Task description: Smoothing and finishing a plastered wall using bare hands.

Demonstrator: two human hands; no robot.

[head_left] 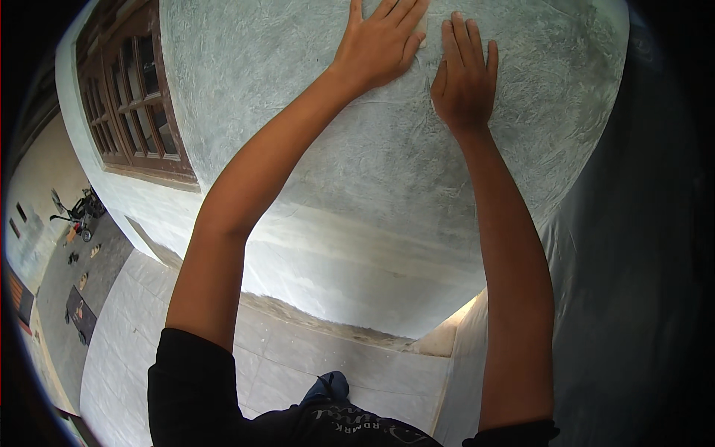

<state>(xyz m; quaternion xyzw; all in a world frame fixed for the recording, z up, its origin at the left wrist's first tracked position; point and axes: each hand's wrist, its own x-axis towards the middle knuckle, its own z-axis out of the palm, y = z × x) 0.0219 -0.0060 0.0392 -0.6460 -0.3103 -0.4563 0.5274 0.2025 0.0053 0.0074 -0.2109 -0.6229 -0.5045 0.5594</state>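
Observation:
Both arms reach up to a grey-green, mottled plaster wall (395, 149). My left hand (378, 48) is pressed to it near the top edge of the view, fingers partly spread and their tips cut off. A small pale flat piece (423, 33) shows beside its thumb and index finger, held against the wall; most of it is hidden under the hand, and its kind is unclear. To the right, my right hand (468, 78) lies against the plaster with its fingers stretched upward. Nothing shows in that hand.
A brown wooden window (134, 97) is set in the wall to the left. Pale sheeting (298, 365) covers the floor at my shoe (328, 386), and a dark sheet (618, 298) hangs at the right. Farther left stand a motorbike (83, 212) and a dark mat (80, 316).

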